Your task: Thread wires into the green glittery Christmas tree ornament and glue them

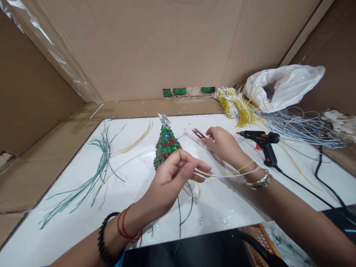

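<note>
My left hand [178, 168] is closed in a pinch on thin yellow and white wires [219, 175], whose free ends arc toward my right wrist. Just behind it stands a small green beaded Christmas tree [166, 142] with red garlands, a blue bead and a clear star on top; the hand covers its lower part. My right hand [224, 142] is at the handle end of small red-handled thread snips [199, 134] on the white board, thumb and index finger apart around it. Below my left hand, loose yellow and dark wire ends [191, 193] hang or lie.
Green wires [102, 159] and yellow wires [136, 142] lie on the left. A black glue gun [263, 139] with its cord rests on the right, before blue-white wires [303, 128], a yellow wire bundle [236, 105] and a white plastic bag [294, 83]. Cardboard walls [167, 48] enclose the board.
</note>
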`<state>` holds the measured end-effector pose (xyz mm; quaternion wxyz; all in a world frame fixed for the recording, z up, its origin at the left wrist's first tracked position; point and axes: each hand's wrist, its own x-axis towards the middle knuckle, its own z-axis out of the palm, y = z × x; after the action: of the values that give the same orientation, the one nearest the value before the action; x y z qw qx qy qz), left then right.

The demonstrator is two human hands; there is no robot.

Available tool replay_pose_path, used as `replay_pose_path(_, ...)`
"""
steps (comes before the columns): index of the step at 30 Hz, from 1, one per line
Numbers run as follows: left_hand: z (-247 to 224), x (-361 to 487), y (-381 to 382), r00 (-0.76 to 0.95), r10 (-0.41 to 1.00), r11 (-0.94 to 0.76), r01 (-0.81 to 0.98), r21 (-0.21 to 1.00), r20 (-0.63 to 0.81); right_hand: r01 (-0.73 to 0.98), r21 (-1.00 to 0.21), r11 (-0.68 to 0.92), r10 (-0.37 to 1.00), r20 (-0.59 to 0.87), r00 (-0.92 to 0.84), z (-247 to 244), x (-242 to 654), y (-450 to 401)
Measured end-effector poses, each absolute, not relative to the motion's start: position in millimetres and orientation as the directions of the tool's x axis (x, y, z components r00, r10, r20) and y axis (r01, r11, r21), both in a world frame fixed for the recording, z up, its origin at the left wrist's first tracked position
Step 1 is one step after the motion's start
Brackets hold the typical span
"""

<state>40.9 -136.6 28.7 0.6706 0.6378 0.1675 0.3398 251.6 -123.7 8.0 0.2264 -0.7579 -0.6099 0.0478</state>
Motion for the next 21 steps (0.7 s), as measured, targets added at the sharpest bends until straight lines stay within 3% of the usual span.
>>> replay_pose_path(2,22.9,44.7,-139.2,0.777,0.62,0.145,-0.252,0.957,0.11,0.93,-0.316,-0.187,0.944,0.205,0.259,-4.0,251.4,-118.5)
replay_pose_path(6,19.7,48.8,-139.3,0.8,0.586,0.331,-0.38,0.864,0.128,0.939,-0.278,-0.204,0.94,0.212,0.267,-16.5,249.7,-111.2)
replay_pose_path(12,25.9,41.2,-137.7,0.918,0.383,0.66,-0.348,0.666,0.099,0.914,-0.345,-0.213,0.933,0.207,0.295,-23.4,261.1,-98.4)
replay_pose_path(17,29.6,38.6,-136.3,0.966,0.258,0.531,-0.118,0.839,-0.028,0.855,-0.492,-0.163,0.93,0.212,0.299,-24.1,268.6,-95.6)
replay_pose_path(21,30.4,40.4,-135.0,0.954,0.266,0.416,0.016,0.909,-0.138,0.794,-0.601,-0.092,0.891,0.306,0.335,-7.4,264.9,-101.3)
